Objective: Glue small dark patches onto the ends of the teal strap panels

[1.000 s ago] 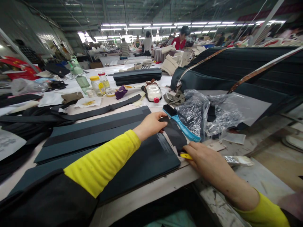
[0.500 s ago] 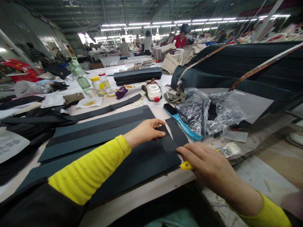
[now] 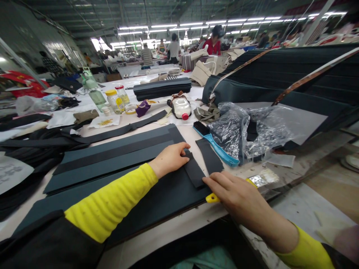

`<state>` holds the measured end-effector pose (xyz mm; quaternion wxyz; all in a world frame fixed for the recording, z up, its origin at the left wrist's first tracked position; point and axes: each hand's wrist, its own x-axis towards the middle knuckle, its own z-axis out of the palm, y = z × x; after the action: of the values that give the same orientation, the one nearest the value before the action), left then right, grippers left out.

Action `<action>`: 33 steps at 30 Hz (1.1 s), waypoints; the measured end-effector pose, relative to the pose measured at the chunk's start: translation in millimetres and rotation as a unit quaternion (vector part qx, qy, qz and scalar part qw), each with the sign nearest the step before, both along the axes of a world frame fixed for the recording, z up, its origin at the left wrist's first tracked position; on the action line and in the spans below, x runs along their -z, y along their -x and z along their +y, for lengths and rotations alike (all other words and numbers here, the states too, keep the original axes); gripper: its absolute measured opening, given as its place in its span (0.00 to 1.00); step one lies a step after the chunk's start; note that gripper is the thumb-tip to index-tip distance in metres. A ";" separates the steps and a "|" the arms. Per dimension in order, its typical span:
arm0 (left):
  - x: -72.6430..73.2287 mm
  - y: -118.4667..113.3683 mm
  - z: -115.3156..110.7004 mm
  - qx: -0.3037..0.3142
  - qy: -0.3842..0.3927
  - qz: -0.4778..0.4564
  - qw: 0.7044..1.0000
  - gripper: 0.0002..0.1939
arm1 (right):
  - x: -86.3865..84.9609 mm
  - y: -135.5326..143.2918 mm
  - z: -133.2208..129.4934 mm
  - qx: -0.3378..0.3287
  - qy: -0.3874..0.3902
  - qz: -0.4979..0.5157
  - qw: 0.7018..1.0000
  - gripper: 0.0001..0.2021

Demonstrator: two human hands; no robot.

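Right hand (image 3: 238, 198) grasps yellow-handled paintbrush (image 3: 212, 198), fingertips at near corner of small black rectangular patch (image 3: 195, 172). Patch lies on right end of large dark-green flat panel (image 3: 151, 198); looks placed, not released. Left hand (image 3: 169, 158) touches patch's far end, fingers curled; can't tell if pinching. Loose black piece (image 3: 209, 155) lies right of panel, off it. Beyond panel, another dark-green panel (image 3: 84, 173) already carries long black strip (image 3: 112, 154).

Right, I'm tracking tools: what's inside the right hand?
The right hand holds a yellow-handled brush; both ends show, but the hand covers the middle of its handle.
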<state>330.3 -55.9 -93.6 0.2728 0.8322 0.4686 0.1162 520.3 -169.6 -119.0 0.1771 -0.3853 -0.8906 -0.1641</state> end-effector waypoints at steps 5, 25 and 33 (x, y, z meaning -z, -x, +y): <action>2.7 -0.8 0.4 -0.011 -0.010 0.008 1.000 0.20 | 2.8 -1.1 2.8 0.003 0.003 -0.003 1.000 0.14; 3.5 -1.1 0.6 -0.024 -0.017 0.021 0.999 0.21 | 2.7 -0.5 5.3 0.010 0.024 -0.011 1.000 0.16; 3.5 -4.1 -14.8 0.050 -0.241 0.107 0.963 0.12 | -0.4 -0.6 5.7 0.010 0.046 -0.047 0.998 0.18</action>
<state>334.4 -70.7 -97.1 0.0185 0.9031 0.4112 0.1222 520.9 -163.9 -118.6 0.1156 -0.3940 -0.9005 -0.1429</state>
